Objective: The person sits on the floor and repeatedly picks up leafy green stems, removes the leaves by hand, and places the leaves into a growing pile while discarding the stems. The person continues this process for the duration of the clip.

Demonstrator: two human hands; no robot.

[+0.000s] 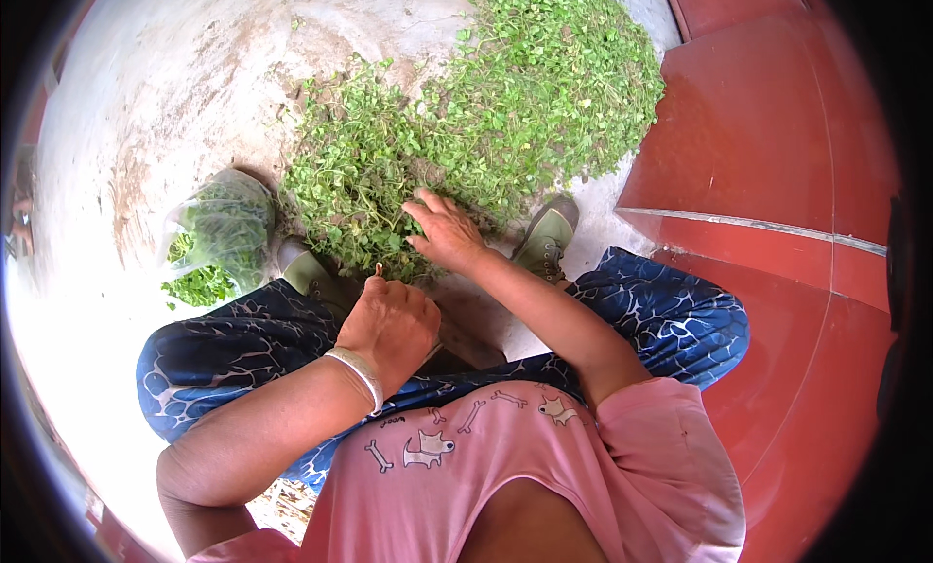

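since these greens (pixel 466 125) lie heaped on the concrete floor (pixel 175 87) btwn my shoes, they feel light, soft, easy to bruise; best taken low by the stems. right hand (pixel 445 230) spread on the pile, left hand (pixel 389 325) curled, pinching a small stem bit.

Leafy greens (pixel 466 125), soft and matt, lie on rough, dusty concrete ground (pixel 175 87). Clear glossy plastic bag (pixel 219 237) with more greens; red painted panel (pixel 777 145) smooth, slight sheen. Cloth: blue patterned trousers (pixel 671 315), pink printed shirt (pixel 525 466), olive canvas shoes (pixel 546 237); pale smooth bangle (pixel 358 373) on wrist.
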